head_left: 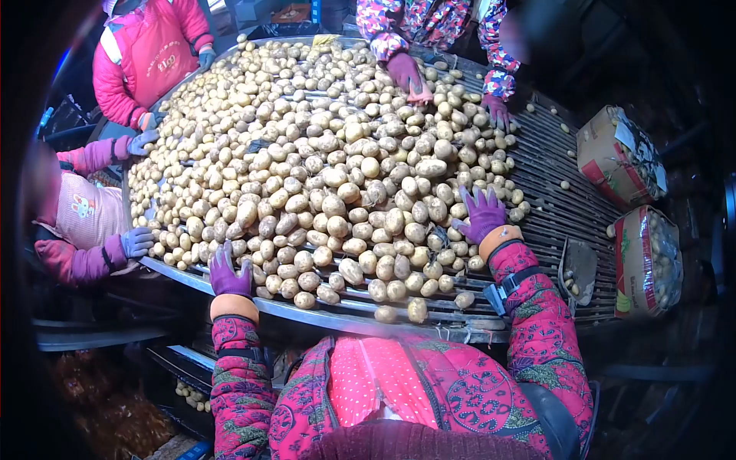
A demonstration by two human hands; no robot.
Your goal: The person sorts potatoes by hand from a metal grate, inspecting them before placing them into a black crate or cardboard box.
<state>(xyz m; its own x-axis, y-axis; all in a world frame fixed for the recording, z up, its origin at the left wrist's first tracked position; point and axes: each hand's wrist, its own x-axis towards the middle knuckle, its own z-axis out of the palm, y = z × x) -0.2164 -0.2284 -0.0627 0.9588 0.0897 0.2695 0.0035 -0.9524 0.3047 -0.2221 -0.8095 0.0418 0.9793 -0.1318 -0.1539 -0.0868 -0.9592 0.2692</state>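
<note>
The left hand point(228, 274) rests at the near edge of the heap of potatoes point(330, 176). Its gloved fingers are spread wide and hold nothing that shows; the nearest potatoes lie just beyond the fingertips and to their right. The right hand point(481, 216) lies flat on the heap's right flank, fingers also splayed, with potatoes touching them ahead and to the left and bare rollers of the worktop point(571, 203) to the right. This hand is deeper into the pile. The potatoes point every way, with no shared long axis. Both palms face down, so anything under them is hidden. Co-workers' gloved hands point(138, 241) reach in well left of the fingers, and bags point(648, 261) sit far right, partly in shadow.
</note>
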